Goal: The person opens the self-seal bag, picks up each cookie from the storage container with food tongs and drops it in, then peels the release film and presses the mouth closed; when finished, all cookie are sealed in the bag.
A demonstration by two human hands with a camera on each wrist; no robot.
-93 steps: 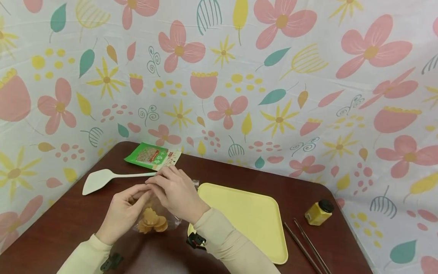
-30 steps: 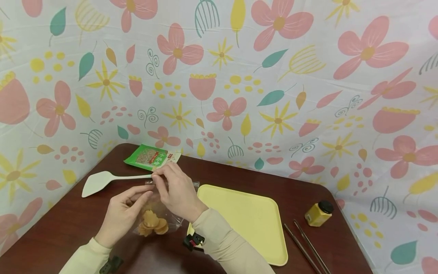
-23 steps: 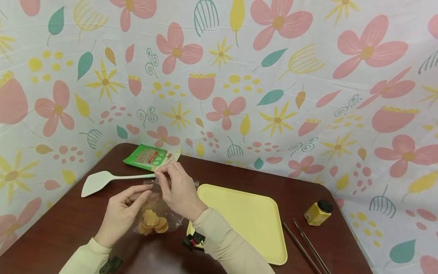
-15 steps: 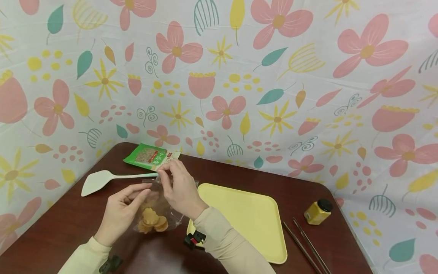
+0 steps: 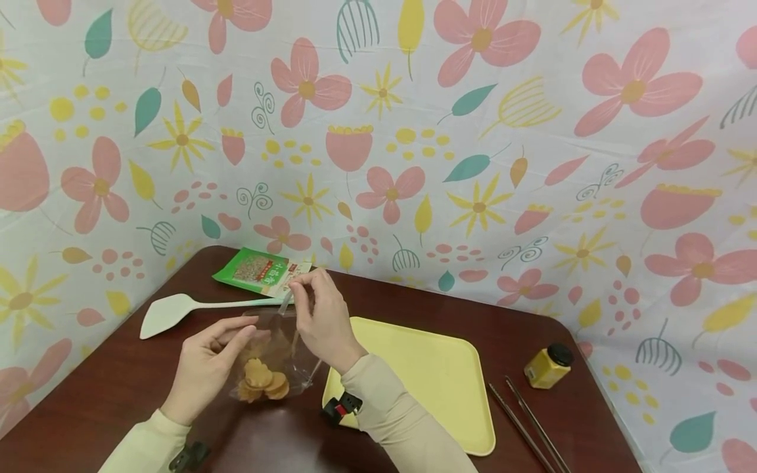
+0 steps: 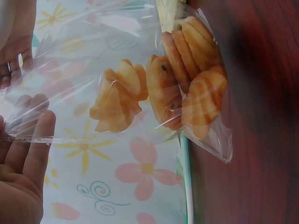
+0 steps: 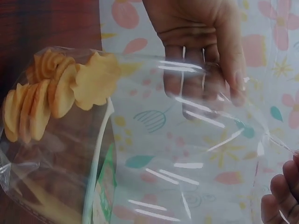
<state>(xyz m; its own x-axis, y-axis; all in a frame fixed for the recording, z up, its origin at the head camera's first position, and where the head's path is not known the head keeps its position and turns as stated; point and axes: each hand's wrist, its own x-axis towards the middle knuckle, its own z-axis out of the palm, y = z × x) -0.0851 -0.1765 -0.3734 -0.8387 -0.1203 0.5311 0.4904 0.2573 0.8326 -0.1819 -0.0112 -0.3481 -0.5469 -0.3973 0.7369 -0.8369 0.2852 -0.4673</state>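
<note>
A clear plastic bag (image 5: 278,338) of golden cookies (image 5: 260,378) hangs between my hands, low over the table. My left hand (image 5: 204,368) pinches the left side of its top edge between thumb and fingers. On the other side, my right hand (image 5: 325,322) pinches the top edge and draws it up and to the right. The hands stand apart with the film stretched between them. In the left wrist view, several cookies (image 6: 198,100) are bunched at the bag's bottom end. The right wrist view shows the same ridged cookies (image 7: 96,81) through the transparent film (image 7: 187,154).
A pale spatula (image 5: 168,312) lies behind the hands, near a green food packet (image 5: 254,269). To the right are a yellow tray (image 5: 437,387), partly under the right forearm, metal tongs (image 5: 526,420) and a yellow jar (image 5: 547,366) with a black lid. Patterned cloth (image 5: 378,131) encloses the dark table (image 5: 118,387).
From nearly touching, my hands have moved apart. The right has shifted rightward and slightly up, pulling the bag's edge along; the left has shifted slightly left. The cookies remain at the bag's bottom.
</note>
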